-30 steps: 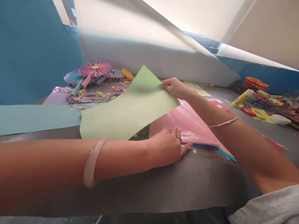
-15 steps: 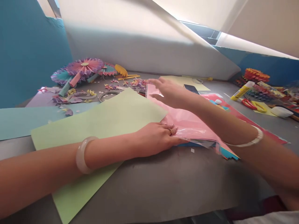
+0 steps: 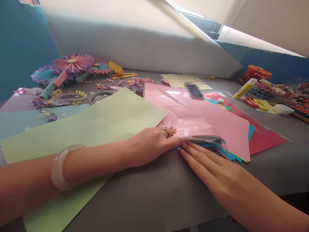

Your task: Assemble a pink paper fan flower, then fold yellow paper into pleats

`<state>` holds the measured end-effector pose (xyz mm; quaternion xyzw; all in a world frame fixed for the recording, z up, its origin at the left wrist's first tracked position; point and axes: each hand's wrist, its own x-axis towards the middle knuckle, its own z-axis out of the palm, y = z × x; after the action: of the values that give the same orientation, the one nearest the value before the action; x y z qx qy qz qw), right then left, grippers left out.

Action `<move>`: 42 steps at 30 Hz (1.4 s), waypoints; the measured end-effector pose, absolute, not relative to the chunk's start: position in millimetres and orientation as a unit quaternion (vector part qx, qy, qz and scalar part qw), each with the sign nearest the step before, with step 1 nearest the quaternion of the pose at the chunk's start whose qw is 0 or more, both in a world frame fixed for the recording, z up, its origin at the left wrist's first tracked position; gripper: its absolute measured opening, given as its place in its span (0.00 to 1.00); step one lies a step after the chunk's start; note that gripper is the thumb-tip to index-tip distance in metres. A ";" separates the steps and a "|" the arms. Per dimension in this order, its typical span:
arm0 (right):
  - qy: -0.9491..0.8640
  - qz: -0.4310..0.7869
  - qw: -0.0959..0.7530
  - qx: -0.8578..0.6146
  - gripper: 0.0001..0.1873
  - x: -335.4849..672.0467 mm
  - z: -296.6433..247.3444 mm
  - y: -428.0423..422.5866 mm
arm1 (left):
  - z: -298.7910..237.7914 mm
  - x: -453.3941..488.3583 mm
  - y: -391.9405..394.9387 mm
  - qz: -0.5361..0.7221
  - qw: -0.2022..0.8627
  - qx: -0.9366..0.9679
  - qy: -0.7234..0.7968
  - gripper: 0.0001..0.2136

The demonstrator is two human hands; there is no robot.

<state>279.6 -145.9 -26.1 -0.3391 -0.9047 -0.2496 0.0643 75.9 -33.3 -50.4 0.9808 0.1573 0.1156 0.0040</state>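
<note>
My left hand (image 3: 152, 143) presses down on the near left part of a clear plastic sleeve with pink paper (image 3: 169, 106). Its fingers lie on the plastic, and the thumb stretches along the near edge. My forearm crosses a large light green paper sheet (image 3: 96, 122), whose right corner overlaps the pink pack. At the pack's near edge is my right hand (image 3: 217, 170), fingers outstretched and close together, tips next to the left thumb and holding nothing. Blue paper (image 3: 231, 154) shows beneath the pink. The sleeve's near opening is wrinkled and slightly raised.
Folded paper fans (image 3: 71, 61) stand at the back left, with several paper scraps (image 3: 140, 82) and a tape roll (image 3: 100, 96). To the right lie a red packet (image 3: 263, 138), a glue stick (image 3: 245, 88) and red-and-yellow scissors (image 3: 256, 103). A blurred dark object (image 3: 195, 90) rests behind the pack.
My right hand has come down from above the pink pack to its near edge, uncovering the pack's right side. My left hand stays on the pack. The view has shifted slightly right.
</note>
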 end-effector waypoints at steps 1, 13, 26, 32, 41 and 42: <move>-0.896 -0.266 0.063 -0.350 0.25 278.1 -31.1 -142.4 | -51.4 76.1 -33.4 0.120 -0.011 0.981 0.150 0.21; -0.836 -0.307 0.047 -0.453 0.23 280.8 -40.7 -127.8 | -49.3 71.4 -34.8 0.180 -0.089 0.973 0.114 0.22; -0.862 -0.259 0.041 -0.435 0.17 270.1 -39.1 -109.5 | -44.0 70.9 -37.1 0.135 -0.054 0.974 0.176 0.23; -0.849 -0.263 0.024 -0.457 0.17 279.4 -35.5 -107.9 | -46.4 70.4 -36.2 0.164 -0.009 0.971 0.172 0.23; -0.859 -0.206 0.028 -0.468 0.16 295.6 -11.8 -92.3 | -50.3 69.6 -26.7 0.181 0.155 0.929 0.282 0.24; -0.861 -0.200 0.024 -0.467 0.15 296.5 -8.8 -89.7 | -49.6 69.6 -25.8 0.190 0.187 0.922 0.281 0.23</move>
<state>296.5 -89.7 -8.8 -0.4667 -0.8611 -0.2004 0.0238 69.6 -25.8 -49.6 0.9219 0.2812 0.1897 0.1873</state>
